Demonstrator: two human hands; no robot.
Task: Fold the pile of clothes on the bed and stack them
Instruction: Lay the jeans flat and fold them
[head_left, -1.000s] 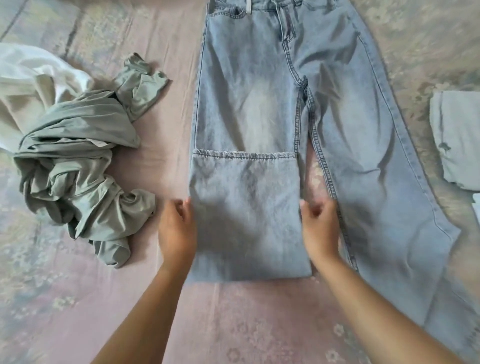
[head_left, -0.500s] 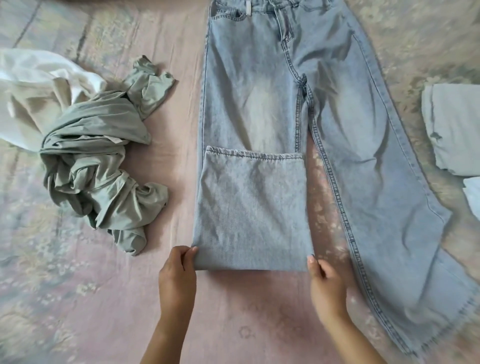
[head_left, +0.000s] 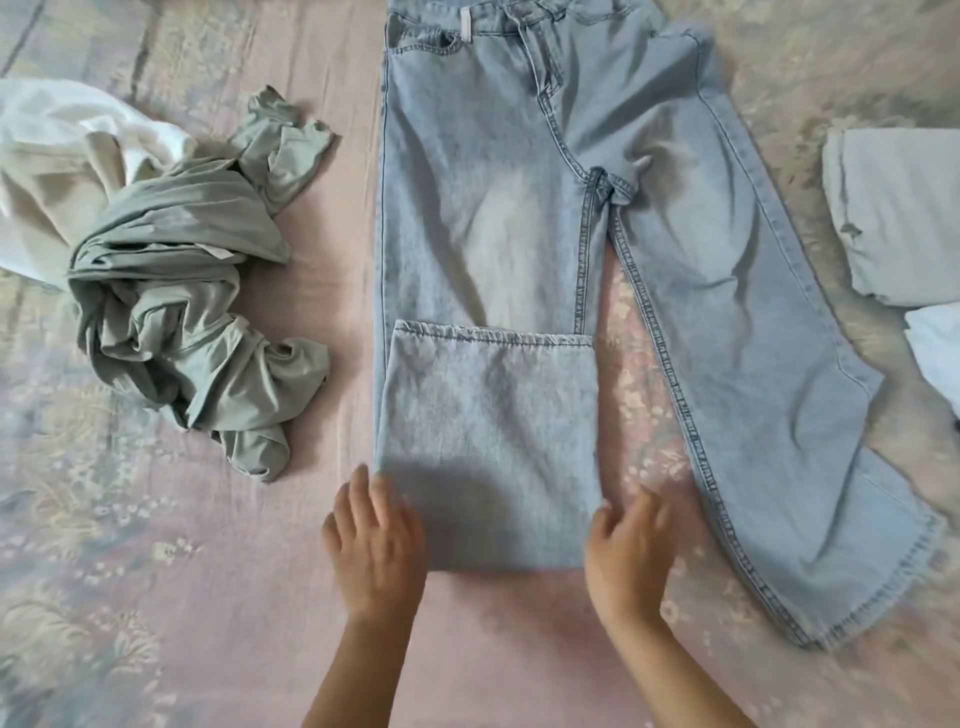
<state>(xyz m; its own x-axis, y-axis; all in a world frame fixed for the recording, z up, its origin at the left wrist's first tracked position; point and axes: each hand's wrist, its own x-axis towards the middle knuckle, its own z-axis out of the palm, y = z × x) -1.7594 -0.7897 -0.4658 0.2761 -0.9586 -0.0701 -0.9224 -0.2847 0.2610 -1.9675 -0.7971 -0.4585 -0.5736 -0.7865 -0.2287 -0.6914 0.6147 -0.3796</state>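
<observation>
Mid-fold, the light-blue denim jeans (head_left: 519, 218) lie flat on the pink floral bedspread (head_left: 156, 597), the left hand (head_left: 376, 540) and right hand (head_left: 626, 553) pressing open-fingered, gripping nothing, on the doubled leg; the other leg likely needs folding next.

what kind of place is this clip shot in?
Most likely a bedroom at home: the surface is a bed under a pink floral bedspread, with jeans laid out for folding, a crumpled green garment waiting, and folded clothes set aside.
</observation>
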